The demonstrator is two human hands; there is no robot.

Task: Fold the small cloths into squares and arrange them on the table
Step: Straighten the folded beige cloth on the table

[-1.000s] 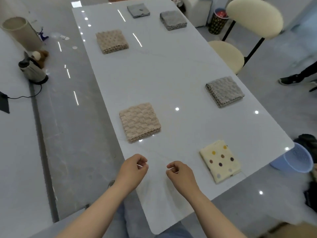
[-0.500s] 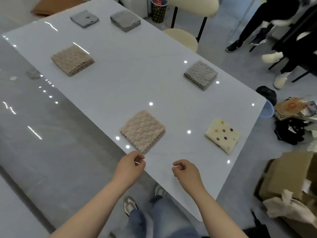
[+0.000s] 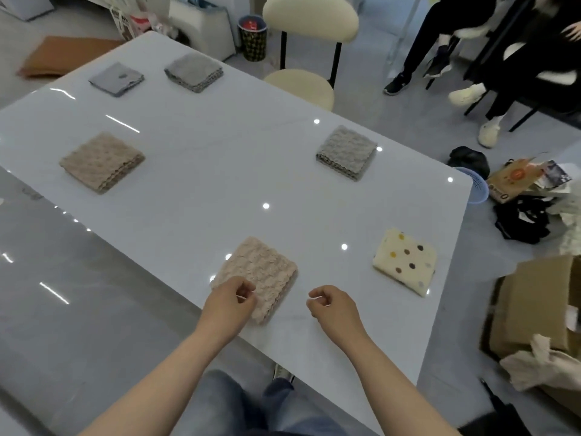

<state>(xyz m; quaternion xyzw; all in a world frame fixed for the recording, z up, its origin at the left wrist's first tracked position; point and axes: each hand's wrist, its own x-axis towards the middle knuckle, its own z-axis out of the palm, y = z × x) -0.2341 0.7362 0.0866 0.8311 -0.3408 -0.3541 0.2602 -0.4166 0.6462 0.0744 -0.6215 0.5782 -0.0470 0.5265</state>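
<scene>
Several folded square cloths lie in two rows on the white table [image 3: 220,171]. The nearest is a beige cloth [image 3: 267,272], with a cream dotted cloth [image 3: 405,261] to its right. Farther off lie a grey cloth [image 3: 347,151], a beige cloth [image 3: 102,160], a thick grey cloth [image 3: 194,71] and a thin blue-grey cloth [image 3: 116,78]. My left hand [image 3: 231,298] hovers over the near corner of the nearest beige cloth, fingers curled, holding nothing. My right hand [image 3: 333,305] hovers over bare table beside it, curled the same way and empty.
A cream chair [image 3: 309,23] stands at the table's far side. Seated people's legs [image 3: 471,58] are at the upper right. A cardboard box [image 3: 534,309], a blue basket [image 3: 479,190] and loose clutter lie on the floor to the right. A grey bench surface [image 3: 63,294] runs along the left.
The view has swung to the right, bringing the chair, the people and the floor clutter into sight. Both hands keep their curled pose; the left one now overlaps the nearest beige cloth.
</scene>
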